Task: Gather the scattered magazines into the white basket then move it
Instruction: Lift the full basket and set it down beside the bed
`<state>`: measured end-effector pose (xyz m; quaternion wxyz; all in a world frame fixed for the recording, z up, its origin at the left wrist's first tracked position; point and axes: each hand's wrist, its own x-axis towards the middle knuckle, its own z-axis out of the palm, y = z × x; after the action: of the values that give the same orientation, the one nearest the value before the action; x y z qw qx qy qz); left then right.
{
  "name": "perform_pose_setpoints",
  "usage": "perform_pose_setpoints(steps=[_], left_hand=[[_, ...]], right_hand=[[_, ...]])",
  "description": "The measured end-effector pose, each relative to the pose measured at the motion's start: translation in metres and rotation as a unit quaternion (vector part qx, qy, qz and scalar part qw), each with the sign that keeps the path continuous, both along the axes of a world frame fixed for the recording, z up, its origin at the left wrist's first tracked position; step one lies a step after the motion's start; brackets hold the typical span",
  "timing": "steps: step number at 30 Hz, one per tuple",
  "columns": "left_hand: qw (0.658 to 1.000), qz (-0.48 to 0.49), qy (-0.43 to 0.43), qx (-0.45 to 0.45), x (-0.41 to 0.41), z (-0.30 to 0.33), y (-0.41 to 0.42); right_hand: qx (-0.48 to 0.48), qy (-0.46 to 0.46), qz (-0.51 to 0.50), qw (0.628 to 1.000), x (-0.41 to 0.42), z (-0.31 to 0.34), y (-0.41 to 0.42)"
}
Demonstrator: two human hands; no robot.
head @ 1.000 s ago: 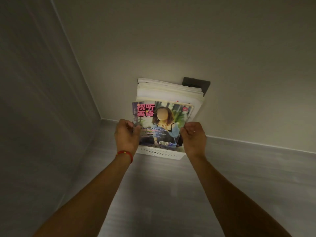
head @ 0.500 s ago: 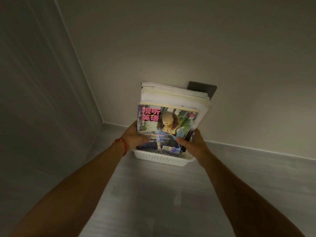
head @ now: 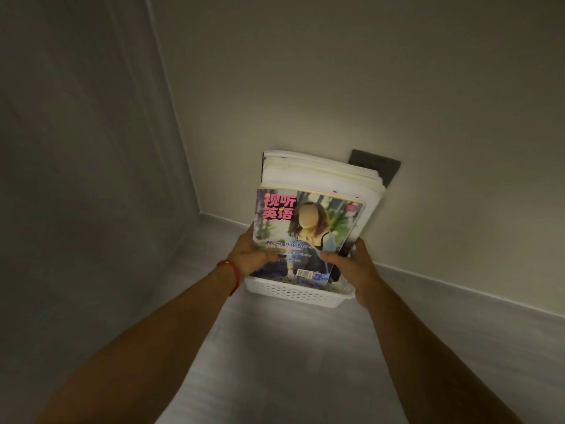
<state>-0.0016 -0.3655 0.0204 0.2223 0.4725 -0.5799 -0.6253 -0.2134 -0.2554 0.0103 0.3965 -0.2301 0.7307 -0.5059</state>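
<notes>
A white perforated basket point(head: 293, 291) stands on the grey floor against the back wall. Several magazines stand upright in it; the thick white-edged stack point(head: 321, 175) leans on the wall. In front is a colourful magazine point(head: 305, 231) with pink Chinese characters and "Never Say Never" on its cover. My left hand point(head: 249, 255), a red string on its wrist, grips the basket's left side, thumb pressed on the cover. My right hand point(head: 351, 264) grips the right side, thumb on the cover's lower right. The basket's bottom is hidden.
A dark grey plate point(head: 382, 166) is on the wall behind the stack. A grey wall point(head: 76, 179) closes in on the left and meets the back wall in a corner. A pale skirting line point(head: 458, 289) runs along the floor.
Both hands have dropped from the front magazine's edges to the basket's two sides. The colourful magazine now sits lower in the basket, and the view has come closer.
</notes>
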Motion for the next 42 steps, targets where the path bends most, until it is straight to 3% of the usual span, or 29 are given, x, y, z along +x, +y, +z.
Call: perform_pose_setpoints(steps=[9,18,29,42], left_hand=[[0.992,0.114,-0.003,-0.045,0.038,-0.004,0.086],[0.964,0.263,0.030,-0.022,0.103,-0.001,0.203],[0.885,0.465,0.026,-0.008,0.180,0.005,0.313],[0.793,0.601,0.090,-0.029,0.258,-0.004,0.340]], right_hand=[[-0.007,0.001,0.108,0.994,0.025,0.002,0.041],[-0.013,-0.010,0.236,0.972,0.080,0.000,0.091],[-0.001,-0.032,0.400,0.916,0.177,0.003,0.105],[0.009,0.007,0.557,0.831,0.301,0.007,0.052]])
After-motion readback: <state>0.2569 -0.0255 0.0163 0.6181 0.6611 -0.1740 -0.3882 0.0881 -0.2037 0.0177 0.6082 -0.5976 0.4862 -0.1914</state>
